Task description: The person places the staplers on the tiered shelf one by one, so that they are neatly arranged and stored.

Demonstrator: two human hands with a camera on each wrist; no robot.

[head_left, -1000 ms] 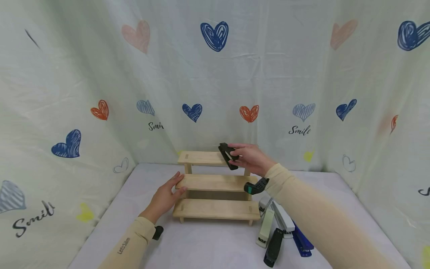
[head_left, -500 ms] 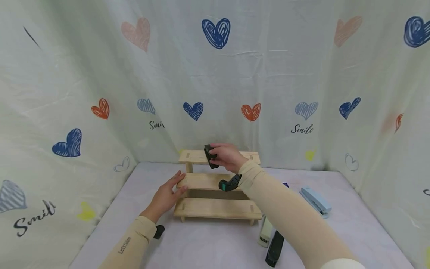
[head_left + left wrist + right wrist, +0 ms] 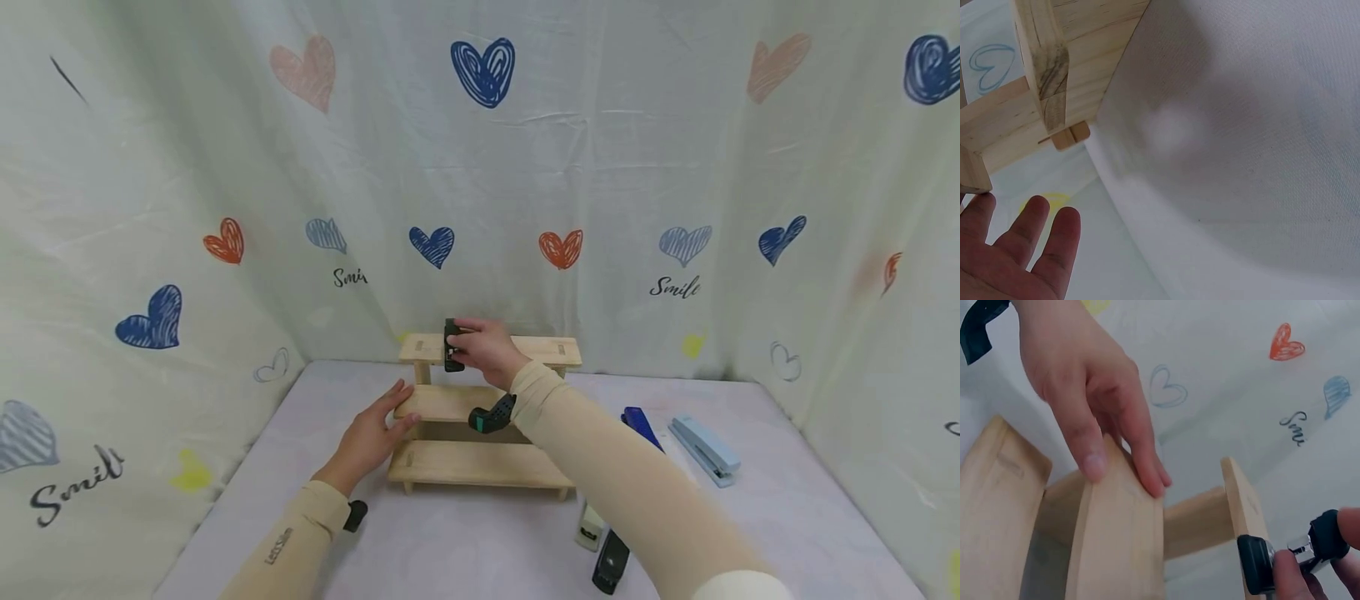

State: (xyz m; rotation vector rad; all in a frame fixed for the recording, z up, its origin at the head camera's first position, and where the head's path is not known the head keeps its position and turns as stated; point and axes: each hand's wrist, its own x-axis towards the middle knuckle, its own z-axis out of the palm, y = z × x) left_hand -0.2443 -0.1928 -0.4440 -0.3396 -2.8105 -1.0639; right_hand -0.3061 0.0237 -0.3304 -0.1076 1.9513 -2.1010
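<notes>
A three-tier wooden shelf rack (image 3: 480, 462) stands on the table. Over the left part of its top tier, my right hand (image 3: 487, 350) holds a small black stapler (image 3: 453, 346) between thumb and fingers. The right wrist view shows this stapler (image 3: 1257, 562) at the top board, its metal part between two dark ends. Whether its base fully touches the board I cannot tell. My left hand (image 3: 367, 433) grips the left end of the middle tier; the right wrist view has its thumb on one long edge and its fingers on the other.
Right of the rack lie a pale green stapler (image 3: 590, 529), a black stapler (image 3: 612, 562), a dark blue stapler (image 3: 641, 427) and a light blue stapler (image 3: 705, 450). My right forearm covers part of that group. A heart-printed curtain (image 3: 510, 167) hangs behind the table.
The right hand has carried the black stapler leftward along the top tier and turned it from slanted to nearly straight front-to-back. The left hand has kept its place on the rack.
</notes>
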